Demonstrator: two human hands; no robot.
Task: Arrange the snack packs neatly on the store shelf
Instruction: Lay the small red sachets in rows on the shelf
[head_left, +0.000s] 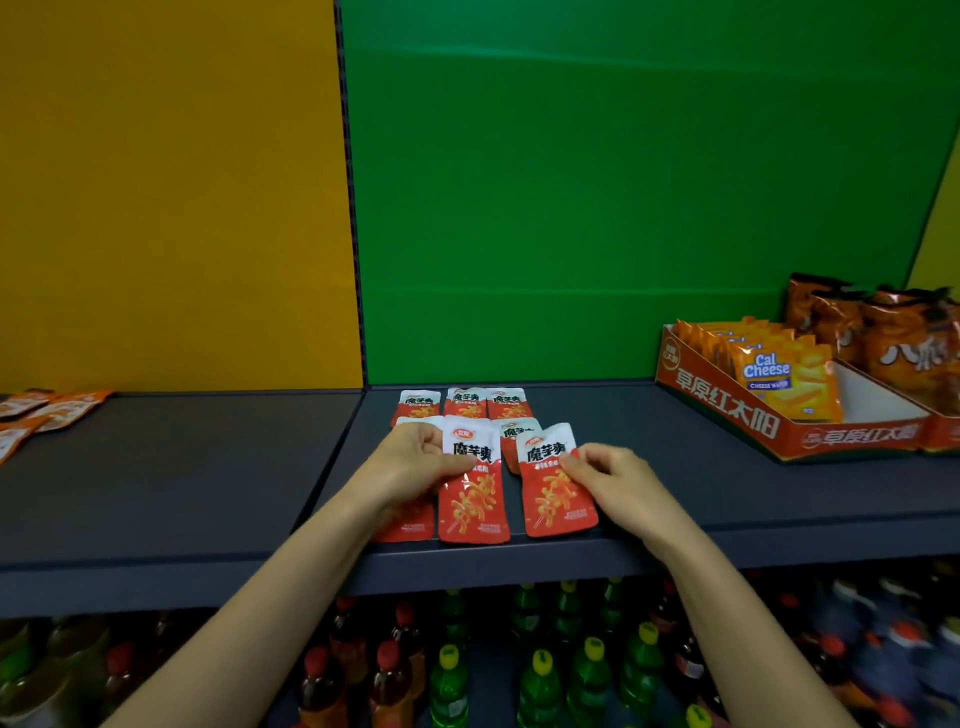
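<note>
Shelf (182, 467): left hand (415, 462), right hand (613, 478), both in pinch on part-covered snack packs (475, 499)

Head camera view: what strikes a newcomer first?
The left hand holds a red snack pack and the right hand pinches a tilted pack beside it on the shelf. Behind rise a green panel and a yellow panel; a Cal Cheese tray sits at right.

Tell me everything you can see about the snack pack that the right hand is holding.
The snack pack is a flat, glossy pouch, plastic by its look: white top with black characters, red lower part picturing orange strips. It lies slightly askew near the front of the dark shelf, its top overlapping another pack. The right hand pinches its right edge.
</note>
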